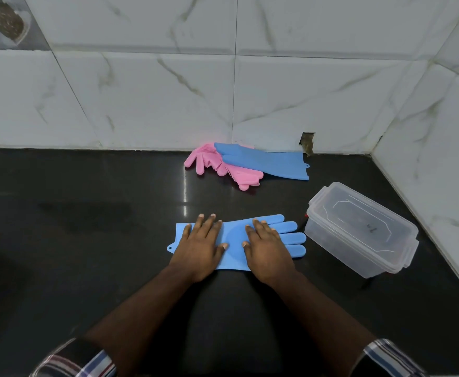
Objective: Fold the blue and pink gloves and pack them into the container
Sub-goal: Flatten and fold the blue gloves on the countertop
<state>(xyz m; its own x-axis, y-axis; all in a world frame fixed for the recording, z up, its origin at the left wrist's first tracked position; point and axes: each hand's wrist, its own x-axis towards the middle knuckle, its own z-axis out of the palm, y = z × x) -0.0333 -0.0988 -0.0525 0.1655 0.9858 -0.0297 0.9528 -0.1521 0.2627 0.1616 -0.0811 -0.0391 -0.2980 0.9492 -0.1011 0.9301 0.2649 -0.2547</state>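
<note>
Your left hand [200, 247] and right hand [266, 248] press spread flat on the centre-frame blue glove [233, 240]; it looks floppy and grippy, so lift it by the cuff.

This looks like a home kitchen corner. A dark polished stone table [87, 213] meets white marble-patterned wall tiles [141, 91] on two sides. Rubber washing-up gloves [263, 161] and a clear plastic food container [359, 232] lie on it.

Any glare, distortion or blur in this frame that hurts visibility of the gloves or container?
Head view: wide-angle bending curves the wall tiles; bright glare streak on the black countertop behind the near blue glove; clear container and both hands sharp; sleeves at the bottom edge slightly soft.
</note>
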